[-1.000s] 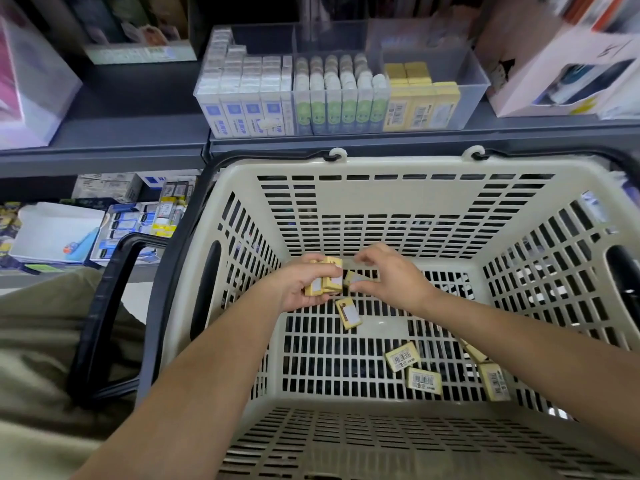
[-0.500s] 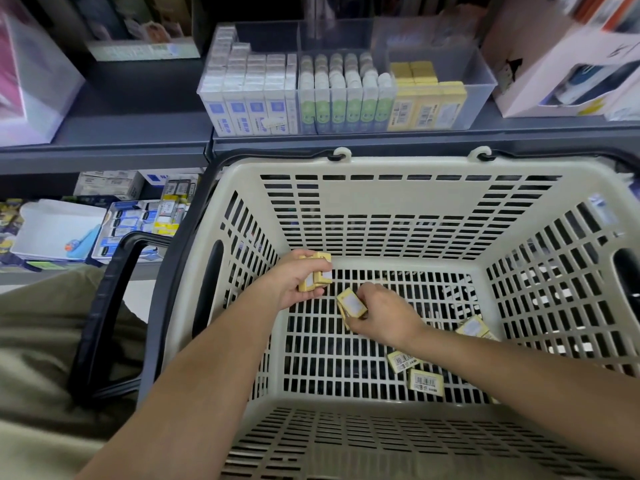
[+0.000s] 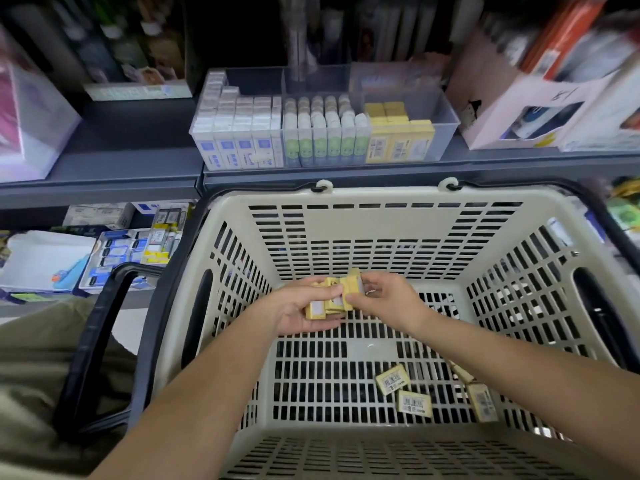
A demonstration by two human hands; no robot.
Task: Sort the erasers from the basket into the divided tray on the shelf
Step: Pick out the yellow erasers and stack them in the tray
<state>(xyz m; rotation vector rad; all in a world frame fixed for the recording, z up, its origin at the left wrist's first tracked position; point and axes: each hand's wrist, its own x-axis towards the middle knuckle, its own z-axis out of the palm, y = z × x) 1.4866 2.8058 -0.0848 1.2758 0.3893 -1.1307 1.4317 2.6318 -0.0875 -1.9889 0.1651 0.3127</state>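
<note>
Head: left hand (image 3: 297, 315) palm-up under erasers (image 3: 327, 301)

A clutch of yellow erasers (image 3: 322, 306) is gripped in the left hand (image 3: 294, 315) inside the cream basket (image 3: 381, 199). Loose erasers (image 3: 414, 403) are scattered flat on its floor. The divided tray (image 3: 446, 126) is stocked in three compartments.

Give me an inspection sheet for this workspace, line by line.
Surface: slotted floor of beige basket, set against grey shelf.
Job's things: eraser stack in hands; loose erasers on basket floor; divided tray holds white, green and yellow rows.
Clutter: product boxes beside tray.
Grippers: left hand holds stack; right hand pinches its end.
Cables: nothing seen.
Surroundings: lower shelf stock, blurred.
</note>
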